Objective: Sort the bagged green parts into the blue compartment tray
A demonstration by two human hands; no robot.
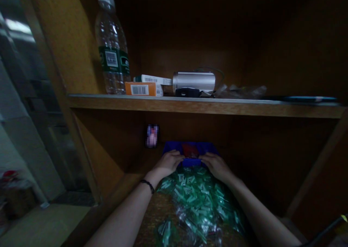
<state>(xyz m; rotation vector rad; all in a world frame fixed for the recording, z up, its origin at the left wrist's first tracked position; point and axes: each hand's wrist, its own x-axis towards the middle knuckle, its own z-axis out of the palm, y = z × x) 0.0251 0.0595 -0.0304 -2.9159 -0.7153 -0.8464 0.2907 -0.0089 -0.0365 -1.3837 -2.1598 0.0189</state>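
Note:
My left hand (169,162) and my right hand (214,164) rest side by side at the near rim of a blue bin (174,147) in a dim wooden cubby. Both have their fingers curled over the rim. A dark red object (190,150) lies in the bin between the hands. Just in front of the hands, between my forearms, is a heap of clear plastic bags holding small green parts (195,200). A black band circles my left wrist (147,184).
A wooden shelf (244,107) above carries a clear water bottle (111,47), an orange box (143,89), a white box (152,79), a silver cylinder (193,81) and crumpled plastic (239,91). A small lit screen (152,135) stands at the cubby's back. To the left is a grey floor.

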